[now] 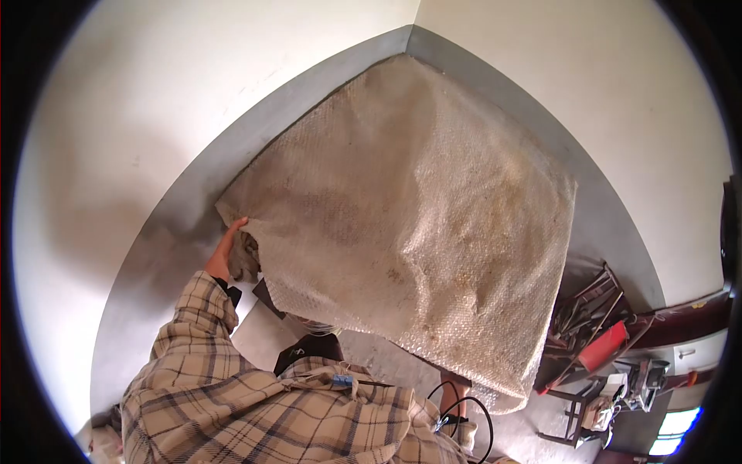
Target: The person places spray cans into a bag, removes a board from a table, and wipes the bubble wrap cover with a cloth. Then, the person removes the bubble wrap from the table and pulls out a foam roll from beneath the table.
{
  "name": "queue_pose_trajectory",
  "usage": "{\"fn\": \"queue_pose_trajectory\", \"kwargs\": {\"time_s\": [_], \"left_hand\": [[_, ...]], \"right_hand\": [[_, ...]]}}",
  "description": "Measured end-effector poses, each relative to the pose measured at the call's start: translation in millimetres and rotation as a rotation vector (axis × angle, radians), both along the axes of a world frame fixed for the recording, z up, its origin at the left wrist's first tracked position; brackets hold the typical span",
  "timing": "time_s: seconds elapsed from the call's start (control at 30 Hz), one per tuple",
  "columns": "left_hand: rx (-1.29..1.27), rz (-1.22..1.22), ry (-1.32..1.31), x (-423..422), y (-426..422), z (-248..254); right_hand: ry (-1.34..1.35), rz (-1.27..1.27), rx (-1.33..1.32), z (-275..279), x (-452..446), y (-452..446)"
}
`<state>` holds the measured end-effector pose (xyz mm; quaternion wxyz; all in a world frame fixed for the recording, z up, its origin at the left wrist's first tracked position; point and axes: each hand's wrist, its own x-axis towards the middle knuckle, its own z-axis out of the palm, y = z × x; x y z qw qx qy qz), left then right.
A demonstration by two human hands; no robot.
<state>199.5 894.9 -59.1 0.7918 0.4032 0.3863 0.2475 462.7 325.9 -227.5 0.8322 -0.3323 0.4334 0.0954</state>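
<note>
From where I stood, the sheet of bubble wrap point(348, 201) was spread wide in front of the person in the plaid shirt point(270, 402), its far corner reaching up towards the meeting of the two walls, against the grey painted band point(533, 108). The left hand point(226, 247) had its grip closed on the sheet's left edge, close to a corner, the thumb lying on top; a crumpled grey-brown wad point(246, 259) hung right beside it. The right hand point(454, 393) was down at the near edge, mostly tucked behind the plastic, and I couldn't tell whether its grip was clenched on anything.

The left half lay fairly smooth, while the right half sagged into folds and curled under at its near corner. To my eye, handling it well called for a firm pinch right at the edge and an even, gentle pull between both hands, since a hard tug on one side could stretch or tear the film. I'd have wanted that rolled corner opened out, and the loop of black cable point(490, 425) near the right hand kept from snagging. What lay beneath the sheet, I couldn't make out.
</note>
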Motion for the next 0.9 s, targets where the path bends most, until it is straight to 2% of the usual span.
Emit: {"fn": "queue_pose_trajectory", "kwargs": {"time_s": [0.07,0.1,0.17,0.2,0.27,0.37,0.47,0.57,0.67,0.7,0.8,0.83,0.87,0.9], "left_hand": [[-0.249,-0.048,-0.097,-16.0,35.7,-62.6],[-0.250,-0.044,-0.101,-16.1,21.7,-46.1],[0.312,-0.217,-0.100,-19.1,-3.7,-12.6],[0.312,-0.213,-0.099,-18.1,3.0,-19.2],[-0.152,0.028,0.025,-15.6,21.3,-37.1],[-0.229,0.016,-0.007,3.0,-3.3,20.0],[-0.257,0.041,-0.023,8.2,1.6,7.0],[-0.373,0.042,0.046,-2.8,27.0,-42.0],[-0.366,0.040,0.148,14.7,15.0,-2.1],[-0.364,0.033,0.153,12.5,16.5,-2.8],[-0.256,-0.055,0.159,-6.6,40.4,-31.6],[-0.053,-0.044,0.290,-18.3,60.7,-61.1],[0.152,-0.029,0.417,-21.5,68.0,-65.1],[0.161,-0.026,0.415,-28.2,73.4,-67.8]], "right_hand": [[0.015,0.020,-0.015,2.4,-1.2,-5.0],[0.025,0.032,-0.018,1.7,-3.2,-8.4],[0.045,0.051,-0.029,0.0,-5.9,-13.6],[0.060,0.064,-0.038,2.1,-8.5,-14.1],[0.080,0.081,-0.052,6.9,-12.3,-13.5],[0.112,0.100,-0.073,8.4,-17.9,-20.0],[0.139,0.114,-0.080,6.5,-21.5,-27.0],[0.165,0.129,-0.084,14.4,-31.8,-33.2],[0.167,0.148,-0.080,15.8,-40.0,-41.3],[0.168,0.157,-0.068,16.2,-41.9,-41.7],[0.165,0.198,-0.029,20.0,-47.4,-42.2],[0.164,0.216,-0.015,20.5,-47.9,-42.0],[0.161,0.247,-0.002,19.8,-48.4,-42.2],[0.157,0.285,0.019,19.5,-49.3,-42.5]]}}
